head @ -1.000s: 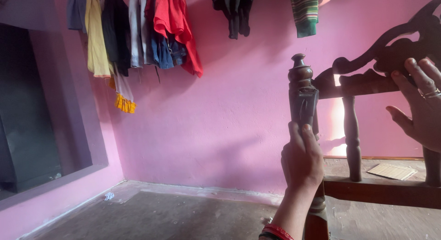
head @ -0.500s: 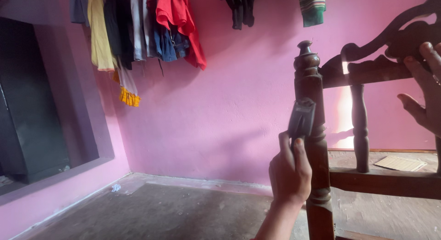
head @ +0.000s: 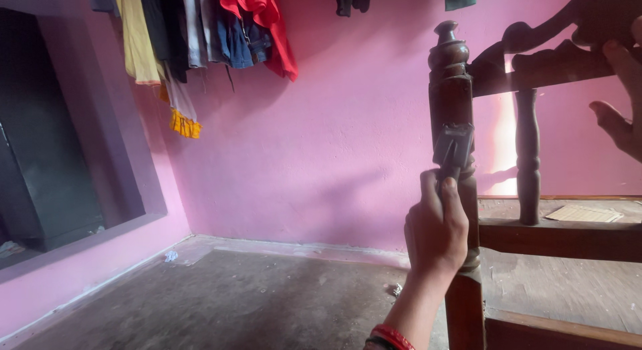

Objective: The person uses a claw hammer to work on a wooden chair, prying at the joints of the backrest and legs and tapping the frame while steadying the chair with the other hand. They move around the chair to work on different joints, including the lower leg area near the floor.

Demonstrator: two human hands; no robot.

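Clothes hang on the pink wall, far left of and above the fingers, with a dark cabinet at the left edge and a bare floor below.

The left hand is raised from the bottom of the view with a red bangle at the wrist. Its fingers are wrapped tight round the handle of a small flat brush. The brush head stands just above the fingertips, pressed flat on the turned wooden post, which runs up behind the knuckles.

The work appears to be partway up the post. The knob and upper turnings above the fingers and the length below the wrist look equally dark, so I cannot tell which parts are already brushed.

To the right of the fingers a spindle joins the carved rail to the lower frame. They look untouched by the brush.

At the right edge the right hand rests against the rail with its thumb spread. It is cut off by the frame, so I cannot tell its grip.
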